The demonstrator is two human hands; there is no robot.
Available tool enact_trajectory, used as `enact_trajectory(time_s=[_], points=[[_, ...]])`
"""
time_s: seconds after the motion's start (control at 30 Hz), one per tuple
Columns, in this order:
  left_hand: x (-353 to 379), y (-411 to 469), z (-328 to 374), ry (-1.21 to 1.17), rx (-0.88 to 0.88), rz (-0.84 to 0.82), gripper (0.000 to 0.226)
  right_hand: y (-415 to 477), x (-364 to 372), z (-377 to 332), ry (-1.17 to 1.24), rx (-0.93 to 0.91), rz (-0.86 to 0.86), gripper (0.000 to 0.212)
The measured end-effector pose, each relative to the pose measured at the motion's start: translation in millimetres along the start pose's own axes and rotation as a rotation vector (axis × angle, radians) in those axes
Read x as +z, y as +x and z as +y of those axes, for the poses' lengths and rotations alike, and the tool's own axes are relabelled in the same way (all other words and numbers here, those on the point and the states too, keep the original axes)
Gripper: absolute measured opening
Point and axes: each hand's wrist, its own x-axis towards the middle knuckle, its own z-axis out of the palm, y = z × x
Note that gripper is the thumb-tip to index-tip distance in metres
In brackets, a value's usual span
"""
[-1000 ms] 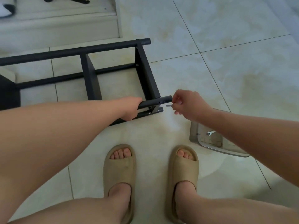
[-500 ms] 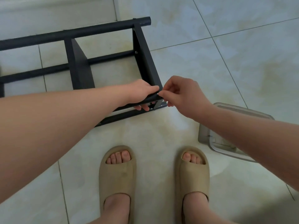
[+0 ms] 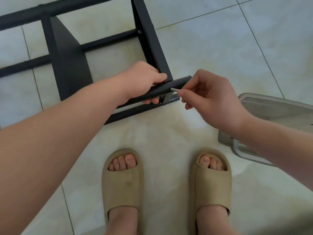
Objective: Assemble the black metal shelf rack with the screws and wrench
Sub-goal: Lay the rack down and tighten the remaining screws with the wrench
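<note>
Rack (image 3: 71, 65): in the head view, a black metal frame lying on the tiled floor (image 3: 220, 39), just ahead of the person's slippers (image 3: 122, 184).
Tube (image 3: 179, 82): black round bar across the frame's near corner, free end pointing right.
Left hand (image 3: 144, 80): fingers wrapped round the tube, steadying it.
Right hand (image 3: 215, 100): thumb and forefinger pinch the screw; the other fingers hang loosely curled.
Screw (image 3: 175, 89): slim silver shank with its tip at the tube's side, seemingly at a hole. Whether any thread has caught cannot be told.
Container (image 3: 274, 106): clear plastic, on the floor near the right hand, partly hidden by the forearm.
Risk, alignment: the screw could enter crooked and cross-thread if the tube's hole and the bracket (image 3: 169, 98) below do not line up. A slack left-hand grip would let the tube roll off the hole.
Risk, drop: a slipped pinch would send the screw onto hard tile, where it would likely bounce away.
</note>
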Motion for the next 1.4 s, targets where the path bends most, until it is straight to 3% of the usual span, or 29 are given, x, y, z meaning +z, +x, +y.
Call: enact_trajectory(time_s=[0.47,0.63,0.77,1.13,1.4], points=[[0.7,-0.4,-7.3,-0.002,0.042,0.004,0.033,-1.0,12.6,-4.6,-0.292,-0.209,-0.041,0.016],[2.5,0.1,-10.1,0.035,0.081,0.008,0.035,2.5,21.2,-5.2,-0.305,-0.153,-0.027,0.019],[1.3,-0.1,-10.8,0.037,0.086,0.01,0.035,4.4,27.8,-5.4,-0.168,-0.002,0.03,0.021],[-0.5,0.6,-13.4,0.024,0.087,0.008,0.034,2.5,32.7,-7.8,0.075,0.153,0.082,0.017],[-0.9,2.2,-15.5,0.029,0.093,0.009,0.035,2.8,28.5,-15.4,-0.005,0.158,0.037,0.018]])
